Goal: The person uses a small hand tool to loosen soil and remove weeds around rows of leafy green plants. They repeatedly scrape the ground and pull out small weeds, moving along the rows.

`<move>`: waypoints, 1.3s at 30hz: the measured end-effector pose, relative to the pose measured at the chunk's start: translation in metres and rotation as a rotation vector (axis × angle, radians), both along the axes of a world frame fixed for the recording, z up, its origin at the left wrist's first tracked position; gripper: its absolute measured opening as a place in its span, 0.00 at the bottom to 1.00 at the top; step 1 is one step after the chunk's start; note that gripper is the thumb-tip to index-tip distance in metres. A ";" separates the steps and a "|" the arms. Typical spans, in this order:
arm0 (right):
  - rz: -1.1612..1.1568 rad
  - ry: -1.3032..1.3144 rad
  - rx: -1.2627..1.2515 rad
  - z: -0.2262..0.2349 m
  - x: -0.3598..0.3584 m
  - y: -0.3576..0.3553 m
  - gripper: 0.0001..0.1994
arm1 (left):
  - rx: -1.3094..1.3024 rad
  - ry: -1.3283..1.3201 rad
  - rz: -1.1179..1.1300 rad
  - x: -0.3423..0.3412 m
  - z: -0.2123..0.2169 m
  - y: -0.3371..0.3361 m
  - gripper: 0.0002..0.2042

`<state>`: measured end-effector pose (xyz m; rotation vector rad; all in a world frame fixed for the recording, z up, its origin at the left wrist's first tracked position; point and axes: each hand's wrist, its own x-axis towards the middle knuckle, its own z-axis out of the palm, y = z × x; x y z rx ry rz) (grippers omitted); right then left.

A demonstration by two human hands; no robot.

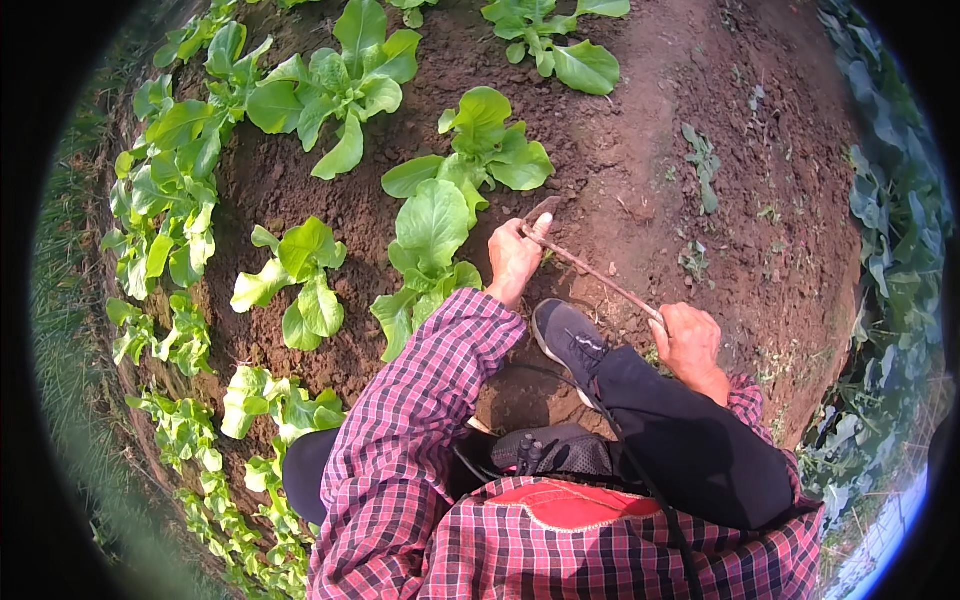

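A thin, rusty-looking hand hoe [603, 277] slants across the middle, its small dark blade at the upper left end over the soil. My left hand [514, 258] closes on it just below the blade. The lower right end of the handle sits inside my right hand [691, 345], whose fingers wrap round it. Right beside my left hand grows a leafy green lettuce [430, 245]. Another lettuce [480, 150] stands just beyond it, close to the blade. My shoe [570, 335] rests on the soil between my hands and body.
More lettuces [340, 85] grow in rows at the left and far side. Small weeds [703, 165] dot the brown soil [660, 130] on the right. Bluish-green leafy plants [890, 230] line the right edge, and grass [75, 270] the left. A dark cord [640, 465] hangs before my leg.
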<state>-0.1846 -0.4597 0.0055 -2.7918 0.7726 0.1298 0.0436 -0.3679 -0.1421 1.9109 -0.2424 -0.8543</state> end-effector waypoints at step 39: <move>-0.510 0.106 0.327 0.061 0.034 -0.054 0.17 | 0.247 -0.034 -0.203 -0.007 0.006 0.028 0.10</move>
